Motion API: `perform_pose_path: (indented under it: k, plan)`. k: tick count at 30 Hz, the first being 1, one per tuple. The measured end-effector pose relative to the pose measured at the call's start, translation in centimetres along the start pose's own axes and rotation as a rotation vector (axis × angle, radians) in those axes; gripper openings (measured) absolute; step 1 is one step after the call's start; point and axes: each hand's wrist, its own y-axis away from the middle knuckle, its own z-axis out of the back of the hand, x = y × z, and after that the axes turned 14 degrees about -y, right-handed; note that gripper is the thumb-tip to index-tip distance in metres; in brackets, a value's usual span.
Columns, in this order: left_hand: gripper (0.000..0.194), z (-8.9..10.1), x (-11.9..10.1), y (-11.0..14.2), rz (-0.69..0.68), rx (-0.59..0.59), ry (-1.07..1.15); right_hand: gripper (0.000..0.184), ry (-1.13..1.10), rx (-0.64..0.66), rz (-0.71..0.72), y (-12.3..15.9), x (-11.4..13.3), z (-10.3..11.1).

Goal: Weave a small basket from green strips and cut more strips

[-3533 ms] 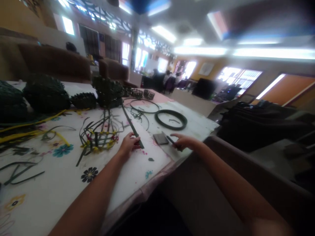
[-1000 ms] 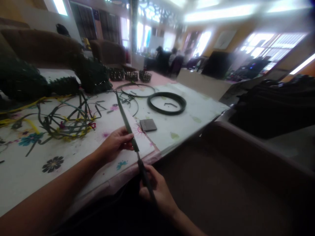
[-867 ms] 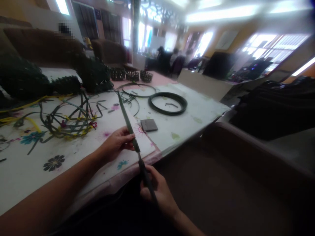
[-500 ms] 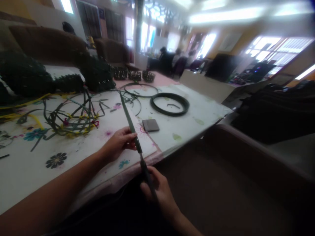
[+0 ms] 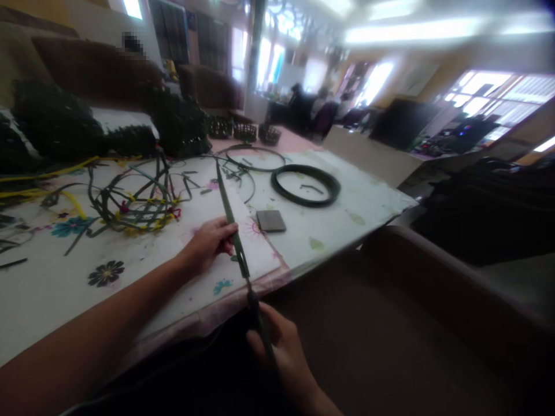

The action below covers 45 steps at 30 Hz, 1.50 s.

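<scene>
Left hand holds a green strip, right hand a dark tool, its lower end lost in shadow

The person's left hand and right hand are bare, with slim fingers. Back from the left grip, the left forearm is bare and smooth, thickening gradually. Back from the right grip, a short stretch of bare right forearm shows. Below the left grip, the clothing is nearly black, its details too dark to tell.
</scene>
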Motion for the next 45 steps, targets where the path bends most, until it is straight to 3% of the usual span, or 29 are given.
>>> perform_pose_path:
  k: [4, 13, 19, 27, 38, 45]
  plan:
    - [0.014, -0.2, -0.2, 0.2, -0.028, 0.002, 0.0, 0.033, 0.029, -0.003, 0.035, 0.2, 0.0, 0.0]
    - [0.016, -1.4, -0.8, 1.3, -0.036, 0.056, 0.048, 0.04, -0.13, -0.02, -0.034, 0.2, -0.6, -0.5]
    - [0.02, -1.8, -0.6, 1.6, -0.031, 0.03, 0.058, 0.043, -0.164, 0.001, -0.046, 0.1, -0.1, -0.7]
    - [0.023, -1.8, -0.3, 1.6, -0.016, 0.027, 0.074, 0.047, -0.109, -0.012, 0.008, -0.1, 0.2, -0.6]
    - [0.024, 0.0, 0.0, 0.1, -0.035, -0.128, 0.121, 0.037, -0.076, 0.051, 0.015, 0.2, -0.4, -0.6]
    - [0.023, -1.0, -0.3, 0.8, -0.041, -0.055, 0.111, 0.042, -0.145, 0.011, -0.042, 0.3, -0.9, -0.6]
